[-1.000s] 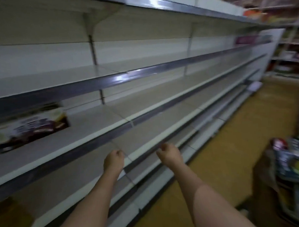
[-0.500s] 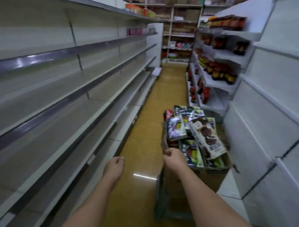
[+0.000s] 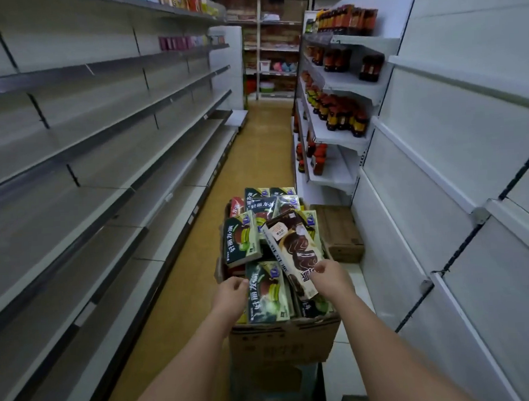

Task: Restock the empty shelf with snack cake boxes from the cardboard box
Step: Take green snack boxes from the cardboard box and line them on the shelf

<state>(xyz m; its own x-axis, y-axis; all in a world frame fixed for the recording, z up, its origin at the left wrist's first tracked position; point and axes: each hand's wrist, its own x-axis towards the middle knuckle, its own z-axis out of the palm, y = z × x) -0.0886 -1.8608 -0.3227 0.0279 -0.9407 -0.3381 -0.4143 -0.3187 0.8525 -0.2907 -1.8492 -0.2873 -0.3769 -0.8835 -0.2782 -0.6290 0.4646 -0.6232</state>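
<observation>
An open cardboard box (image 3: 281, 342) stands in the aisle ahead of me, piled with snack cake boxes. Most are dark green, such as the green box (image 3: 268, 291) nearest me. A white box with a chocolate cake picture (image 3: 292, 244) lies tilted on top. My left hand (image 3: 231, 295) hovers over the box's left side, fingers loosely curled, touching the left edge of the green box. My right hand (image 3: 331, 277) rests on the lower end of the white box, its fingers hidden behind the hand. The empty shelves (image 3: 105, 192) run along my left.
The cardboard box sits on a dark stool (image 3: 274, 384). A brown carton (image 3: 340, 236) lies on the floor to its right. White shelving (image 3: 454, 192) closes the right side, with bottles (image 3: 338, 112) further along. The yellow floor (image 3: 255, 158) leads to stocked shelves (image 3: 274, 48) at the back.
My view swung from the empty shelves to the aisle and came nearer the cardboard box. Both hands moved forward from the empty air onto the boxes on top.
</observation>
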